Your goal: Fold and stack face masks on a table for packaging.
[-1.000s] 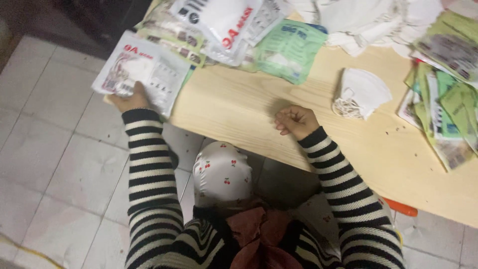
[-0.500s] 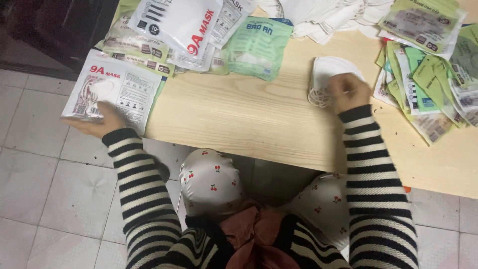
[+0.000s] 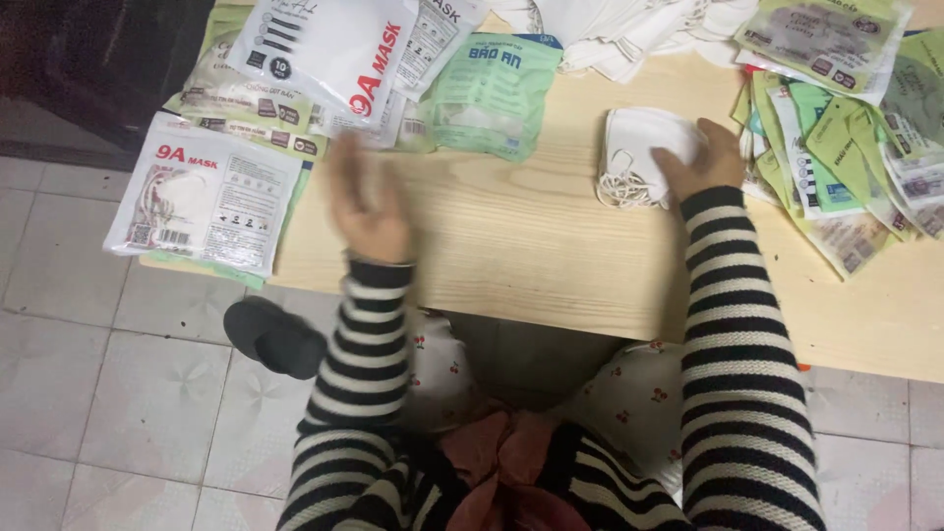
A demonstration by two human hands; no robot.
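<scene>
My right hand rests on a folded white face mask with loose ear loops, lying on the low wooden table. My left hand hovers over the table's left part, blurred, fingers apart and empty. Just left of it lies a white packaged mask pouch hanging over the table's left edge. Both arms wear black-and-white striped sleeves.
More mask pouches and a green pouch lie at the back left. Loose white masks sit at the back. Green and white empty wrappers pile at the right. A dark slipper lies on the tiled floor.
My left hand let go of the white pouch at the table's left edge and moved right over the table. My right hand stays on the white mask.
</scene>
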